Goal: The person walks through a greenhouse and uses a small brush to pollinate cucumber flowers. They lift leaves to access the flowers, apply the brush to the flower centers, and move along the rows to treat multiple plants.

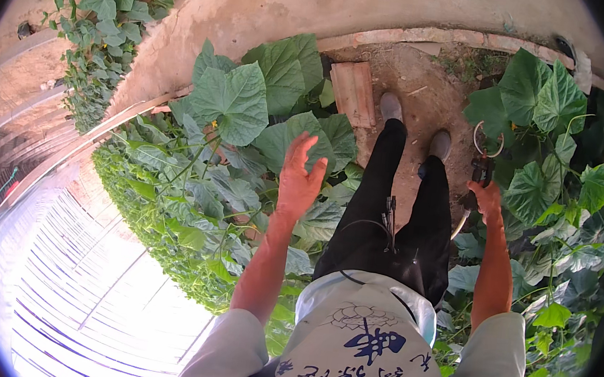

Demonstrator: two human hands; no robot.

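Note:
My left hand (pixel 301 180) is raised over broad green leaves (pixel 231 100) of climbing plants, its fingers apart and nothing in it. On the other side, my right hand (pixel 486 202) grips a dark handle-like device (pixel 481 170). A pale ring or loop (pixel 487 141) sits at its far end, and a light tube (pixel 460 225) runs from its near end towards my leg. What kind of device it is, I cannot tell. Large leaves (pixel 533 191) hang just beside that hand.
My feet stand on a dirt path (pixel 426 86) between leafy rows. A reddish brick slab (pixel 353 93) lies beside one shoe. A curved brick edging (pixel 447 36) borders a bare earthen surface (pixel 298 3). Thin cables (pixel 390 224) hang at my waist. More vines (pixel 104 33) grow at upper left.

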